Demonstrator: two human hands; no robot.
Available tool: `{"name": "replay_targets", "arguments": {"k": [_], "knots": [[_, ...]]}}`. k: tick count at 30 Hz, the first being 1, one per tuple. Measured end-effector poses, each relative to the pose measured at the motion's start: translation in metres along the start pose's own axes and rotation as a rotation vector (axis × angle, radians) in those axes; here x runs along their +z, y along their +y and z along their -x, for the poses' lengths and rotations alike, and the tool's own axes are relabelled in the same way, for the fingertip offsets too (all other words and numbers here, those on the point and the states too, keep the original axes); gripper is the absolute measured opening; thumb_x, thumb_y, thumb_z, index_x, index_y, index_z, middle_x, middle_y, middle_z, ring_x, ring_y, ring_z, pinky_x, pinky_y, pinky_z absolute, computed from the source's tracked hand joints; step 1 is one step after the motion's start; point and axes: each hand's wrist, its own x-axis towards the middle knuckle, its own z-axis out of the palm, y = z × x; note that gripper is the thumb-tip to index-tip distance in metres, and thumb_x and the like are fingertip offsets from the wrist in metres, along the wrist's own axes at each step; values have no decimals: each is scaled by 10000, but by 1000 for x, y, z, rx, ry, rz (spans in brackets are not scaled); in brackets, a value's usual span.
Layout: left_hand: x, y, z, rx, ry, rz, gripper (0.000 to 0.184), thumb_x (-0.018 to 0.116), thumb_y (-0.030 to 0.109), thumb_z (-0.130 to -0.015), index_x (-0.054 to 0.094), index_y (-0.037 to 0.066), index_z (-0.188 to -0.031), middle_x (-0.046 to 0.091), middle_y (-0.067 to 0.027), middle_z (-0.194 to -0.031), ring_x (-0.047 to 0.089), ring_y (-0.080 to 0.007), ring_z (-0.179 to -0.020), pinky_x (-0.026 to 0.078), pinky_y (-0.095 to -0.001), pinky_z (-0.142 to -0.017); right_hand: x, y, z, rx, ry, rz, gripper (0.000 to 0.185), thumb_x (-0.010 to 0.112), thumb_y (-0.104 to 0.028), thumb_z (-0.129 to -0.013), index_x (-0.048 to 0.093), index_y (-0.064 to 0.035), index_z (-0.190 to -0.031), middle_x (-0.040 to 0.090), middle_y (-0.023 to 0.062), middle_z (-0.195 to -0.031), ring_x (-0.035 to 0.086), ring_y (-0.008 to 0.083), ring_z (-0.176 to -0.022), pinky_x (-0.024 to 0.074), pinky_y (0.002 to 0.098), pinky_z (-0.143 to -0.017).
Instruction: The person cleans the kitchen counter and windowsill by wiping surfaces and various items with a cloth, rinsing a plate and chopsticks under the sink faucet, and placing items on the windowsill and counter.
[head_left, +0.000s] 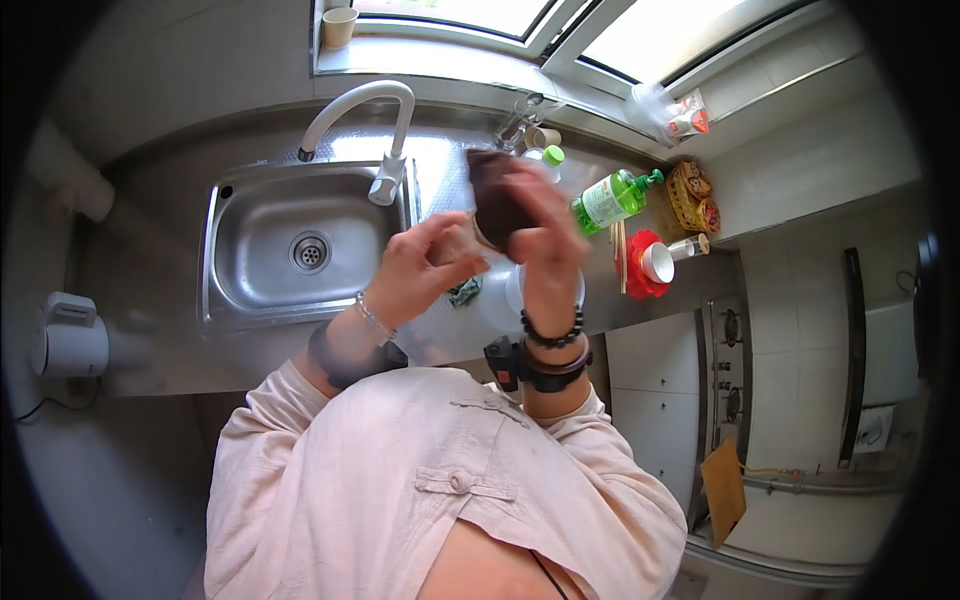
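Our right hand (pixel 545 225) gripped a blurred dark thing (pixel 490 190); our left hand (pixel 425 265) half-curled, hold unclear, between sink (pixel 270 245) and pump bottle (pixel 608 203).

Bright daylight enters through the window (pixel 660 35) above the counter (pixel 150 240); my hands blur, and edges curve into black.

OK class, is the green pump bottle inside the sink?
No, the green pump bottle is on the counter, to the right of the sink.
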Motion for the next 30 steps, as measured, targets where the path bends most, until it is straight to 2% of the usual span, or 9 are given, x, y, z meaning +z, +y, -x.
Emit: {"name": "replay_targets", "arguments": {"k": [4,9,11,13,18,20,27,29,30], "knots": [[-7,7,9,130,-16,-240,390,733,189,-697,557,1,-990,612,-83,-805,575,-114,-725,475,-255,-658,16,2,8,-13,-71,257,299,500,-231,-881,610,24,-992,572,165,-1092,559,262,-989,422,333,-860],[-10,7,15,-25,-110,45,421,705,253,-746,535,-4,-1033,602,-61,-880,551,-84,-765,464,-249,-686,15,3,6,632,-20,-733,386,377,-269,-932,576,49,-1024,567,178,-1083,576,236,-951,433,325,-877],[-7,-3,15,-164,-244,639,454,654,317,-801,497,21,-1107,575,-33,-972,528,-72,-850,439,-220,-743,18,9,8,684,-74,-811,423,369,-326,-935,527,30,-1103,559,169,-1095,558,228,-988,427,322,-893],[-8,-1,12,-206,-254,652,492,572,408,-841,468,35,-1144,552,-13,-1006,510,-69,-895,420,-204,-777,33,5,11,668,126,-912,448,361,-312,-939,450,63,-1166,551,149,-1097,543,209,-1003,415,305,-896],[-10,12,7,-270,-97,640,602,400,569,-853,470,43,-1136,564,-39,-1012,557,-105,-900,473,-248,-766,55,14,50,472,171,-355,434,402,-335,-934,447,18,-1183,539,78,-1032,492,131,-918,383,255,-814],[-5,18,6,-290,91,708,619,379,600,-843,502,54,-1107,582,-55,-967,577,-119,-853,488,-250,-708,55,7,62,483,184,-310,421,412,-329,-932,458,15,-1171,540,78,-1027,497,125,-910,396,260,-798],[-29,9,-9,-212,64,940,682,306,653,-829,535,46,-1037,573,-44,-835,582,-112,-779,476,-217,-680,61,3,57,323,422,-405,473,415,-352,-925,418,35,-1197,528,152,-1119,529,222,-1003,416,327,-870],[-30,6,-8,-230,0,970,692,295,660,-826,527,54,-1069,583,-51,-897,588,-121,-822,482,-226,-725,70,-13,41,157,271,-365,489,402,-338,-929,373,32,-1247,447,206,-1236,474,296,-1116,379,368,-921],[-29,8,-7,-236,-19,989,697,285,664,-825,509,65,-1105,583,-54,-949,589,-131,-853,487,-239,-748,62,-8,49,53,-32,133,511,428,-296,-919,309,30,-1293,331,242,-1331,378,358,-1209,341,399,-956]]}}
